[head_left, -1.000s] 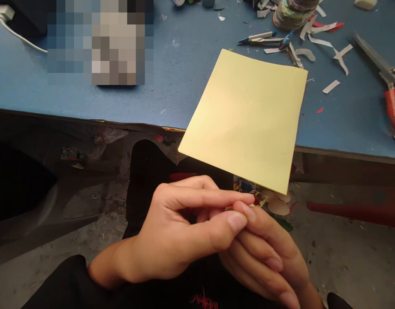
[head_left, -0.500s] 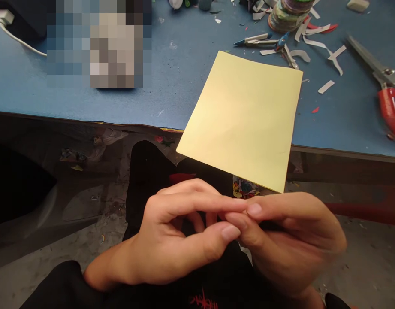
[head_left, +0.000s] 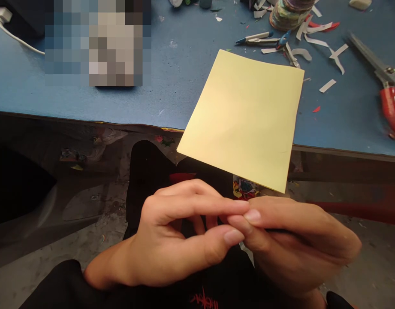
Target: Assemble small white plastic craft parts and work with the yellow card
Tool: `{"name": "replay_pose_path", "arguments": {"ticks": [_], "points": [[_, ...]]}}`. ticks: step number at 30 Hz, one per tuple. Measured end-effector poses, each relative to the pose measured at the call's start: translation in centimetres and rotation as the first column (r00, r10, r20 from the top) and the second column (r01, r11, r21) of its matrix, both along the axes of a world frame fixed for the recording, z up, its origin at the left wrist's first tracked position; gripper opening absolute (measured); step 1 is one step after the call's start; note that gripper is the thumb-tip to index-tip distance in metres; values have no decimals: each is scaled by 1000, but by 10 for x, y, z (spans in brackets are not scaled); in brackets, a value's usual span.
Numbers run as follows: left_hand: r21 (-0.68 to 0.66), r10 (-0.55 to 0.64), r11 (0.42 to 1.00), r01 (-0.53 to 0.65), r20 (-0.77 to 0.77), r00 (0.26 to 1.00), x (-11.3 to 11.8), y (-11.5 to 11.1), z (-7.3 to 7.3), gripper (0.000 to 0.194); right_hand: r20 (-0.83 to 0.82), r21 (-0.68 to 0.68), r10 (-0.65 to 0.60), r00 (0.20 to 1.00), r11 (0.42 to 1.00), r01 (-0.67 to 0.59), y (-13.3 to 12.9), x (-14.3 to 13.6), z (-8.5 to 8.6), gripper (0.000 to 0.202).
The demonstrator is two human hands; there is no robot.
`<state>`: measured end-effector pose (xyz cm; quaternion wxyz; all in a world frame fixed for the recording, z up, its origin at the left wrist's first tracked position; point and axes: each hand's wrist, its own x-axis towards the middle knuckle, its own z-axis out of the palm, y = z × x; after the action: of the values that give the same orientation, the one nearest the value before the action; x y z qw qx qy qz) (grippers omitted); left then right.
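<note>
My left hand (head_left: 184,236) and my right hand (head_left: 300,240) meet at the fingertips in front of my body, below the table edge. Both have thumb and fingers pressed together in a pinch. Whatever lies between the fingertips, if anything, is too small or too hidden to make out. Just beyond them is a yellow paper sheet (head_left: 248,116), lying on the blue table (head_left: 171,86) with its near part jutting over the edge. My right hand is the nearer one to the sheet's lower corner.
Red-handled scissors (head_left: 392,98) lie at the right. White paper strips (head_left: 327,86), a compass-like tool (head_left: 258,39) and a patterned round container (head_left: 289,15) are behind the sheet. A white cable (head_left: 19,40) and a blurred-out object (head_left: 115,51) are at the left.
My right hand has shifted slightly to the right and turned a little, its fingertips still against those of my left hand. My left hand has hardly moved.
</note>
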<state>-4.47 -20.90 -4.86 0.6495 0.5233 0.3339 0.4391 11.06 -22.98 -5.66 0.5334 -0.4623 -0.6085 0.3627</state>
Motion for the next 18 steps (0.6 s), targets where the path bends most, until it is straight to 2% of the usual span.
{"name": "replay_pose_path", "arguments": {"ticks": [7, 12, 15, 18], "points": [[5, -12, 1000, 12, 14, 1000, 0, -2, -2, 37, 4, -3, -32, 999, 999, 32, 1, -1, 1, 21], [32, 14, 999, -14, 8, 1000, -1, -4, -5, 40, -12, -22, -28, 1000, 999, 28, -3, -2, 0, 33], [89, 9, 996, -8, -12, 1000, -2, -3, -5, 41, 3, 21, -33, 999, 999, 33, -4, 0, -2, 41], [98, -3, 995, 5, -21, 1000, -3, -2, -4, 41, -29, 39, 25, 999, 999, -24, -4, 6, -6, 45]]}}
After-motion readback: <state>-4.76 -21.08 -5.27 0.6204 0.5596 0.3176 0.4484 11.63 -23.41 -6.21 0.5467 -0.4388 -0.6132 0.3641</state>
